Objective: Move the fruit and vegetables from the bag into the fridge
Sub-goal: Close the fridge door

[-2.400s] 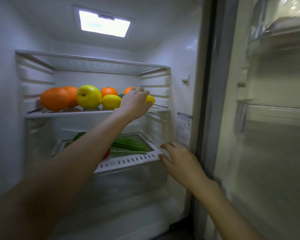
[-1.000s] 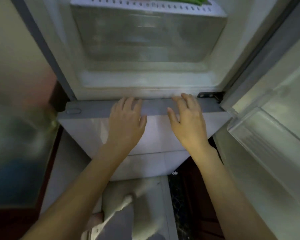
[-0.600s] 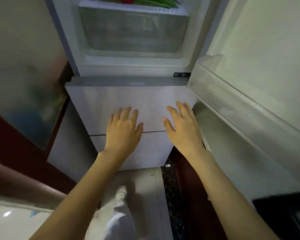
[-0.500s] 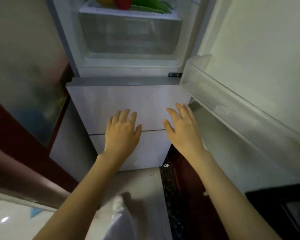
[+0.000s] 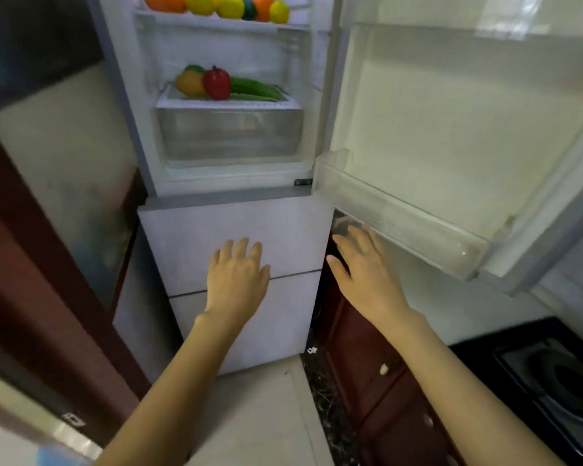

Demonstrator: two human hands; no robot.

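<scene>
The fridge stands open ahead of me. Oranges point(image 5: 164, 1) and lemons point(image 5: 229, 6) line its upper shelf. On the crisper drawer's lid point(image 5: 228, 104) lie a red pepper point(image 5: 217, 83), an orange fruit point(image 5: 189, 83) and green cucumbers point(image 5: 254, 89). My left hand point(image 5: 236, 277) hovers in front of the closed lower freezer drawers point(image 5: 236, 230), fingers straight, holding nothing. My right hand point(image 5: 362, 270) is spread just below the open door's bottom bin point(image 5: 394, 220), also empty. No bag is in view.
The open fridge door point(image 5: 451, 112) swings out at the right, its bin jutting above my right hand. A dark red cabinet point(image 5: 367, 358) and a black stove point(image 5: 552, 371) sit at the lower right. A dark wooden frame point(image 5: 31, 264) runs along the left.
My left hand let go of a lemon on the upper shelf and both hands dropped low. My view has pulled back and up, showing the shelves again; my right hand shifted right under the door bin.
</scene>
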